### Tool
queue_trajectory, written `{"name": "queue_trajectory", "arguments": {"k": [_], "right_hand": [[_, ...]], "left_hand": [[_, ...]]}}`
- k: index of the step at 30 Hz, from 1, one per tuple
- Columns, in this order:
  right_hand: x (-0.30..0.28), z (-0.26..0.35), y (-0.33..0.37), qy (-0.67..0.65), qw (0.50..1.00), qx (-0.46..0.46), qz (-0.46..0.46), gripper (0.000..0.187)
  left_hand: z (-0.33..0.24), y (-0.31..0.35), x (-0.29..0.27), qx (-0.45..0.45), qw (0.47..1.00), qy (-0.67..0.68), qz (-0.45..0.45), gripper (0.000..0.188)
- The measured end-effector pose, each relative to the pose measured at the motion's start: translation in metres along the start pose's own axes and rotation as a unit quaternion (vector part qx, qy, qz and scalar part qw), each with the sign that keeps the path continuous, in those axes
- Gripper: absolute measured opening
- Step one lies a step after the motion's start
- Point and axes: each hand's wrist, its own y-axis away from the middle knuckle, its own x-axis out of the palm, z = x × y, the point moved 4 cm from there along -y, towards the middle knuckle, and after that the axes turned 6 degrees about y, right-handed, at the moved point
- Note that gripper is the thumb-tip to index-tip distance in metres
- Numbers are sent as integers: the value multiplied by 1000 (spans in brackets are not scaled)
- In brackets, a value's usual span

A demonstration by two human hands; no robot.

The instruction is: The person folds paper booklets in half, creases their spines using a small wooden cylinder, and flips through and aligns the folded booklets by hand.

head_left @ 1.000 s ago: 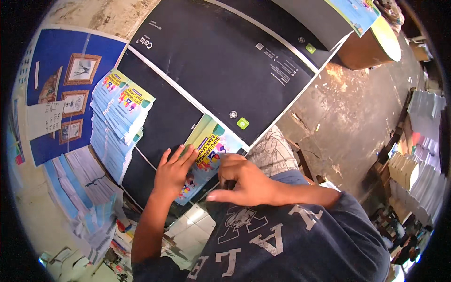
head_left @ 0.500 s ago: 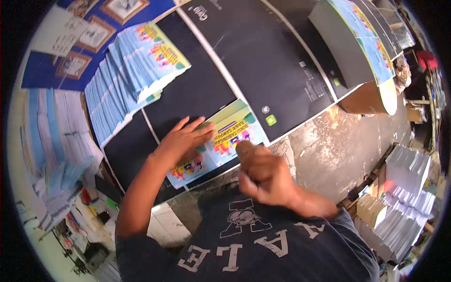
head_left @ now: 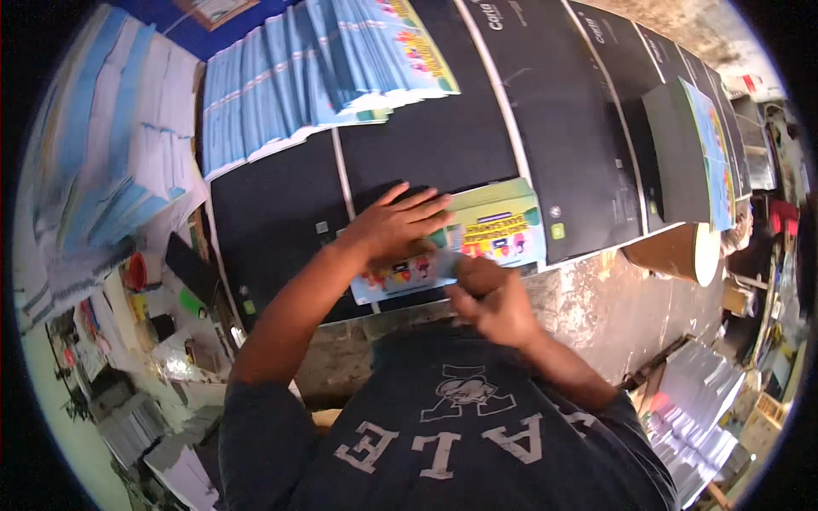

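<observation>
A colourful printed cover sheet (head_left: 504, 223), light blue and green with yellow lettering and cartoon figures, lies near the front edge of the black table (head_left: 426, 145). It seems to top a thin pile of the same sheets. My left hand (head_left: 394, 226) lies across its left-middle part, fingers spread and pressing down. Just to the right, my right hand (head_left: 494, 296) is closed over the sheet's near edge. Something small and bluish shows at its fingertips, too blurred to name.
Fanned light-blue booklets (head_left: 281, 81) cover the table's far left. At the right end stands a tall pile (head_left: 677, 149) with similar covers. Beside the table's left edge rise stacked white and blue papers (head_left: 111, 128). A brown round container (head_left: 677, 255) stands below the right end.
The view has turned, so the table sits differently in the picture. My right hand has moved leftward along the sheet, closer to my left hand, which stays spread on it.
</observation>
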Motion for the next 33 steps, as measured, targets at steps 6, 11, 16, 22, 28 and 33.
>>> {"name": "queue_trajectory", "arguments": {"k": [6,11,16,22,28,33], "right_hand": [[0,-7,14,-210,977,39,-4,25],[-7,9,18,-66,988,138,-1,21],[-34,66,8,-108,992,-45,-57,18],[20,15,14,13,997,71,-2,19],[-2,93,-10,-77,992,-102,-1,12],[46,26,-7,5,996,-67,56,26]], "left_hand": [[-2,5,-3,7,997,39,-64,55],[0,7,-1,-5,996,39,-80,66],[0,13,-8,4,995,40,-89,75],[10,8,-1,8,993,-14,-115,72],[4,13,0,-7,995,31,-99,67],[10,6,5,11,990,37,-133,62]]}}
